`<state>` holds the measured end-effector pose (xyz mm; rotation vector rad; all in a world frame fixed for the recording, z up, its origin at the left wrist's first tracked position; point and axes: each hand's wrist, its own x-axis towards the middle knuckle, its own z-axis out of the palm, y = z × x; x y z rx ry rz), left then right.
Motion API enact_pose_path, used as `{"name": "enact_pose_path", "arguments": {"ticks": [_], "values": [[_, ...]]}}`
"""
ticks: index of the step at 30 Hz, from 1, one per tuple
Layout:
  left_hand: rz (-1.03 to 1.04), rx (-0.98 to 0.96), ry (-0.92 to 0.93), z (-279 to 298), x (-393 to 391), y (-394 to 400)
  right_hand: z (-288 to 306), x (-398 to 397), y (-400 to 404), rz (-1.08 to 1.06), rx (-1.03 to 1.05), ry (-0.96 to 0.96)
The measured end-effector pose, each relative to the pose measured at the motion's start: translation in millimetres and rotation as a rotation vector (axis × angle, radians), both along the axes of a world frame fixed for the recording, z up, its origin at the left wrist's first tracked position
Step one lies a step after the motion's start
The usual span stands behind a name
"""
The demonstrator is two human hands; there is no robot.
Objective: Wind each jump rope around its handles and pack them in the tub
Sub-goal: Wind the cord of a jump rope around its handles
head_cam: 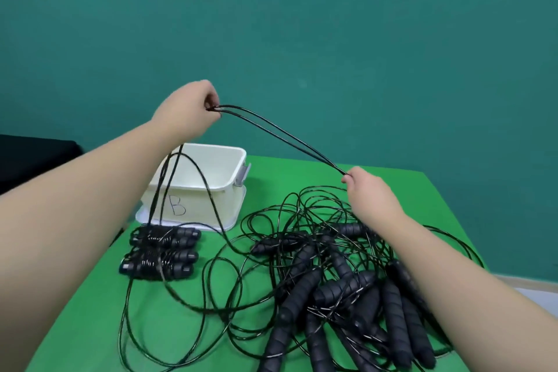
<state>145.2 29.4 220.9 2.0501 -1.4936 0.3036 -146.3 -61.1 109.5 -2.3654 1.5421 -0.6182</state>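
My left hand (188,109) is raised above the tub and pinches a doubled black rope cord (277,136). The cord stretches down to the right, where my right hand (367,190) pinches it. More cord hangs from my left hand down to the table in front of the tub. The cream tub (229,166), marked "B", stands at the back left of the green table with nothing visible inside. In front of it lie wound rope bundles (161,254), side by side. A tangled pile of loose ropes and black handles (341,281) covers the right half of the table.
Loose cord loops (181,320) spread across the green table (90,326) toward its front edge. The tub stands on a white lid (142,216). A dark surface (36,157) sits off the table's left side. A teal wall rises behind.
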Motion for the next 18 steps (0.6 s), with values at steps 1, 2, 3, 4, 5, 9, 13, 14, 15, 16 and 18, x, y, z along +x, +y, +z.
{"name": "enact_pose_path", "arguments": {"ticks": [1,2,3,4,5,9,13,14,15,16,18], "values": [[0.034,0.001,-0.009,4,2,1,1,-1,-2,-0.023,0.002,-0.015],[0.07,0.013,-0.024,8,4,2,3,-1,-5,-0.044,0.004,-0.035],[0.108,0.032,-0.038,12,5,3,6,-3,-8,-0.068,0.005,-0.061],[0.141,0.054,-0.046,15,7,4,9,-4,-11,-0.101,0.016,-0.09],[0.169,0.076,-0.047,18,9,6,11,-7,-15,-0.136,0.034,-0.12],[0.2,0.129,0.023,28,13,11,9,-15,-28,-0.263,0.156,-0.221],[0.052,0.143,0.25,34,-2,8,15,-7,-17,-0.195,0.12,-0.309],[-0.008,0.163,0.356,35,-10,7,19,-2,-10,-0.155,0.035,-0.306],[-0.087,0.182,0.492,35,-18,6,24,3,-5,-0.105,-0.081,-0.285],[-0.179,0.179,0.635,36,-25,4,32,9,5,-0.049,-0.183,-0.268],[-0.326,0.12,0.855,37,-38,-3,48,21,21,0.096,-0.287,-0.287]]}}
